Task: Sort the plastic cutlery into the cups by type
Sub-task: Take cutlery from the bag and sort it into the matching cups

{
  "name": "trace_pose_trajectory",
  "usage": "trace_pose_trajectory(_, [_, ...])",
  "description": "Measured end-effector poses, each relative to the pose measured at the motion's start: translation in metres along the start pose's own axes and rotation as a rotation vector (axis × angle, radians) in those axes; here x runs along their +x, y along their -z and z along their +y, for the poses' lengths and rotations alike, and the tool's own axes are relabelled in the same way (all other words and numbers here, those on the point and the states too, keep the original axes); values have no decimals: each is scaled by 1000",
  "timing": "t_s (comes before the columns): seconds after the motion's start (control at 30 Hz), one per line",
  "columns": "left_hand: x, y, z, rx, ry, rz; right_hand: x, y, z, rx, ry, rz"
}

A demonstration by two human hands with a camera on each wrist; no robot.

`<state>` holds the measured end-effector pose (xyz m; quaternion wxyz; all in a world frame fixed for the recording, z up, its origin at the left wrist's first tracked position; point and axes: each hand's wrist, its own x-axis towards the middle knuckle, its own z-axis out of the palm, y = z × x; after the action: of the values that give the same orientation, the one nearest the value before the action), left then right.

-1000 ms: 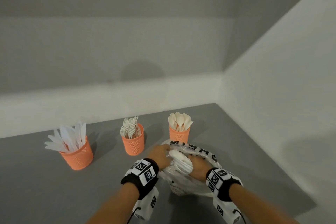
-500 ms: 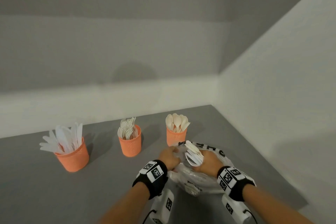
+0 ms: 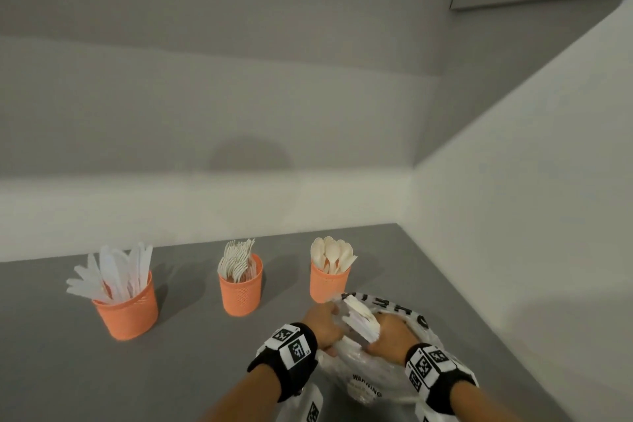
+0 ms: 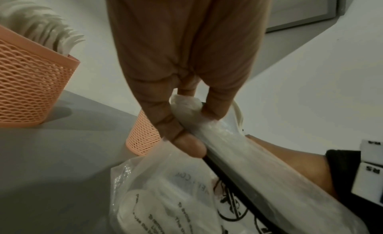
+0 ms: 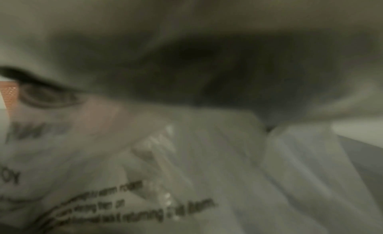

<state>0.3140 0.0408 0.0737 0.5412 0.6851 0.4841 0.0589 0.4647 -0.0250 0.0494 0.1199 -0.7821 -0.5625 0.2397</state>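
Note:
Three orange mesh cups stand in a row: knives [image 3: 125, 310] on the left, forks [image 3: 241, 291] in the middle, spoons [image 3: 329, 284] on the right. In front of the spoon cup lies a clear printed plastic bag [image 3: 366, 387]. My left hand [image 3: 327, 320] pinches the bag's rim [image 4: 187, 113] between thumb and fingers. My right hand [image 3: 388, 336] is at the bag's mouth and grips a bundle of white cutlery [image 3: 359, 320] that sticks up toward the left; its type is not clear. The right wrist view is blurred and shows mostly bag [image 5: 165, 172].
The grey tabletop [image 3: 68, 370] meets a white wall behind the cups and another close on the right. The spoon cup [image 4: 143, 136] stands just beyond the bag, and the fork cup [image 4: 31, 83] further left. Bare table lies left of my hands.
My right hand has raised the cutlery bundle from lying flat between the hands to tilted up out of the bag. The left hand keeps its hold on the bag's rim.

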Motion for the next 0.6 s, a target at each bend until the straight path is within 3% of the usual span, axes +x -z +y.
trace_pose_trajectory(0.17, [-3, 1, 7, -6, -29, 6, 0, 18, -3, 65, 3, 14])
trace_pose_trajectory(0.4, [-6, 0, 9, -21, -60, -87, -3, 66, -39, 567, -10, 176])
trace_pose_trajectory(0.47, [-8, 10, 10, 75, -153, 28, 0, 80, -55, 689, 1, 236])
trace_pose_trajectory(0.53, [-13, 24, 8, -152, -217, 196, 5, 88, -75, 845, 37, 269])
trace_pose_trajectory(0.6, [-21, 40, 3, -560, -140, 229, 10, 89, -100, 974, 87, 302])
